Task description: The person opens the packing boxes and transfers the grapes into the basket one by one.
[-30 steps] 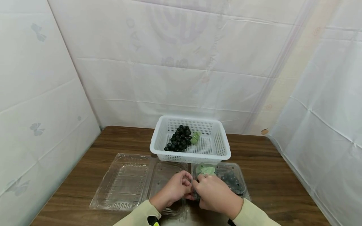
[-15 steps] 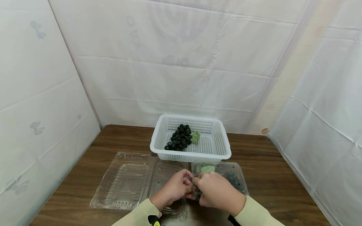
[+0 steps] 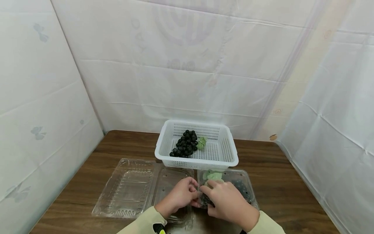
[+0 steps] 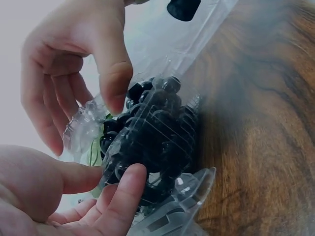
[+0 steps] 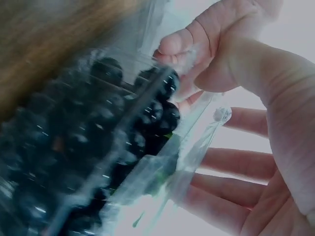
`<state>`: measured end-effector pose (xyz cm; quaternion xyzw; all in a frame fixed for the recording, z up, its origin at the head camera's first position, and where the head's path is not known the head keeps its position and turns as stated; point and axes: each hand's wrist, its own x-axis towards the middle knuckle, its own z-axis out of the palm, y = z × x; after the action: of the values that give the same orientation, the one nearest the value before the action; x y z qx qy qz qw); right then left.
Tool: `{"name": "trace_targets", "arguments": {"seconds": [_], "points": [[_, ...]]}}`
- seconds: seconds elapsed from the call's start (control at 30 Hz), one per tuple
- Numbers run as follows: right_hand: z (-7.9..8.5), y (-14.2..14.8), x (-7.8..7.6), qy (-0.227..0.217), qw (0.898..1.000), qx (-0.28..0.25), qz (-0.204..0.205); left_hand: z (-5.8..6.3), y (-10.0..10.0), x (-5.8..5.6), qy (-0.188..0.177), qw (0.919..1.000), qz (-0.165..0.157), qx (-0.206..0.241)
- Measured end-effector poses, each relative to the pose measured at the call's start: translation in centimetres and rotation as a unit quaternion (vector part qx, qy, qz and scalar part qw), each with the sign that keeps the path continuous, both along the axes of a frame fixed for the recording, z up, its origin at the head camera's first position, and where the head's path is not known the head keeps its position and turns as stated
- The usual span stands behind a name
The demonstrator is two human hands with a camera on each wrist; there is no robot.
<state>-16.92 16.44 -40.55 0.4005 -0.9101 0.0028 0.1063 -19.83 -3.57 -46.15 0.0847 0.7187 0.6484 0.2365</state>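
Note:
A clear plastic clamshell box [image 3: 233, 175] with dark grapes [image 4: 162, 132] and a green leaf [image 3: 213, 176] inside stands at the table's front right, its lid over the fruit. My left hand [image 3: 182, 194] is at the box's left edge, thumb and index finger pinching the rim near a corner. My right hand [image 3: 225, 201] hovers low over the lid and partly covers the grapes. Its fingers [image 5: 221, 196] are spread and loosely bent, touching the lid's rim in the right wrist view. Whether the rim is fully latched, I cannot tell.
Behind the box is a white perforated basket [image 3: 201, 164] holding a bunch of dark grapes [image 3: 185, 144] with a green leaf [image 3: 202, 143]. An open clear clamshell [image 3: 128, 191] lies to the left on the wooden table [image 3: 280, 182]. White sheets [image 3: 187, 91] wall the table.
My right hand has shifted slightly right, and its fingers have loosened and spread from a more curled pose at the lid's left edge. The left hand has stayed at the rim.

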Motion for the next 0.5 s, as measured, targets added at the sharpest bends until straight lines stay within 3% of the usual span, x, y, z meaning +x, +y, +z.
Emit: {"name": "trace_targets", "arguments": {"seconds": [0.3,0.5], "points": [[-2.1,2.6,0.3,0.050,0.996,-0.080,0.004,-0.1,0.1,0.0,0.006,0.9999,0.008,0.009],[-3.3,5.4,0.4,0.077,0.991,-0.107,-0.011,-0.2,0.1,0.2,0.001,0.9996,0.010,0.026]]}}
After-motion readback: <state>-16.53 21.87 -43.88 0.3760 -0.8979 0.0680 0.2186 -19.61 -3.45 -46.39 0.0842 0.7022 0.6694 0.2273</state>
